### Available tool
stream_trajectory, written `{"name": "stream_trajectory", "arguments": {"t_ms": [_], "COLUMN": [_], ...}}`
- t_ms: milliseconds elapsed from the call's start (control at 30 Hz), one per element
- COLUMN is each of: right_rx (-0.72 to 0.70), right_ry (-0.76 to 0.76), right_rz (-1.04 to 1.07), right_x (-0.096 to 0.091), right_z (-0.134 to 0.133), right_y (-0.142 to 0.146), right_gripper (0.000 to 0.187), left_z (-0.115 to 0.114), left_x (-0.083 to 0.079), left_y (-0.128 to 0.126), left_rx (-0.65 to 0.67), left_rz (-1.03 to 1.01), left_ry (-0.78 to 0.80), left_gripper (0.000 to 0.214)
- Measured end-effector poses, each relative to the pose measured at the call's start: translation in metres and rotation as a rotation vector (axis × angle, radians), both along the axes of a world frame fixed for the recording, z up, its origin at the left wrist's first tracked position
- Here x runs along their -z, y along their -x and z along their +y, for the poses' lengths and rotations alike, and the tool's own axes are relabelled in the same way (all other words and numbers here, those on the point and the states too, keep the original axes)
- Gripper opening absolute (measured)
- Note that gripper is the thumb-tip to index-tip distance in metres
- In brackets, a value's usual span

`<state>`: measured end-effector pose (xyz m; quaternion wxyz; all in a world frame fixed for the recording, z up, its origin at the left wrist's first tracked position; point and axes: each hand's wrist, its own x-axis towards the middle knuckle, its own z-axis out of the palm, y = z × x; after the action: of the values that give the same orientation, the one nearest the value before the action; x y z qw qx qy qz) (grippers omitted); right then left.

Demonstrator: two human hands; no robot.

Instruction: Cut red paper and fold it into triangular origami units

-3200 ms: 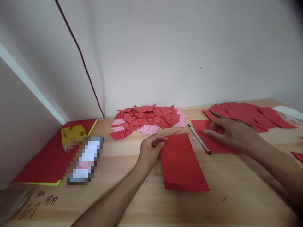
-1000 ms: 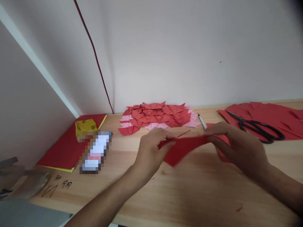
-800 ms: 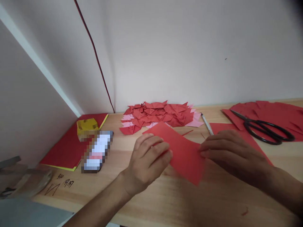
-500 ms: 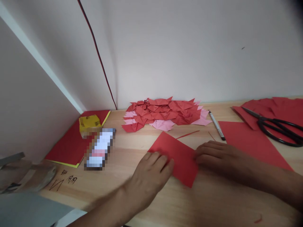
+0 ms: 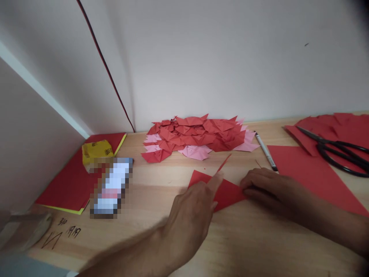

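A folded red paper sheet [image 5: 227,191] lies on the wooden table [image 5: 259,246] in front of me. My left hand [image 5: 191,219] rests over its left part, forefinger stretched out and pressing along the paper. My right hand [image 5: 266,188] lies flat on the table with its fingertips pinning the paper's right corner. Neither hand lifts the sheet.
A heap of folded red and pink paper pieces [image 5: 198,136] sits by the wall. A pen [image 5: 265,151] lies right of it, beside a flat red sheet [image 5: 311,173]. Black scissors [image 5: 337,151] rest on more red paper. At the left are a red-and-yellow paper stack [image 5: 69,184] and a yellow box [image 5: 96,151].
The red sheet went from held up between both hands to lying on the table, folded smaller. My left hand changed from a flat palm to a pressing forefinger; the right hand stays on the corner.
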<state>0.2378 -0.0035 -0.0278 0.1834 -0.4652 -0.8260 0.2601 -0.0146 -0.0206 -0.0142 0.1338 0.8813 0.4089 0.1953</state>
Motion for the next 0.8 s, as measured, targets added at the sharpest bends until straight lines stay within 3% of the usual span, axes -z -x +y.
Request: {"name": "stream_trajectory", "arguments": {"t_ms": [133,233,467,667,800], "right_rx": [0.029,0.073,0.119,0.114,0.122], "right_ry": [-0.013,-0.046,-0.152,-0.265,-0.361], "right_rz": [-0.019,-0.045,-0.11,-0.15,-0.128], "right_x": [-0.001,-0.002,0.002,0.004,0.006], "right_z": [-0.003,-0.006,-0.011,-0.013,-0.011], "right_y": [0.005,0.008,0.013,0.013,0.015], "right_gripper": [0.024,0.023,0.025,0.027,0.028], "left_z": [-0.002,-0.003,-0.004,-0.004,-0.006], "left_x": [0.006,0.009,0.003,0.001,0.002], "left_y": [0.004,0.004,0.003,0.007,0.007], "left_rx": [0.108,0.093,0.079,0.152,0.104], "left_rz": [0.079,0.069,0.073,0.144,0.207], "left_ry": [-0.054,-0.041,-0.063,-0.064,-0.069], "left_gripper": [0.038,0.028,0.03,0.039,0.033]}}
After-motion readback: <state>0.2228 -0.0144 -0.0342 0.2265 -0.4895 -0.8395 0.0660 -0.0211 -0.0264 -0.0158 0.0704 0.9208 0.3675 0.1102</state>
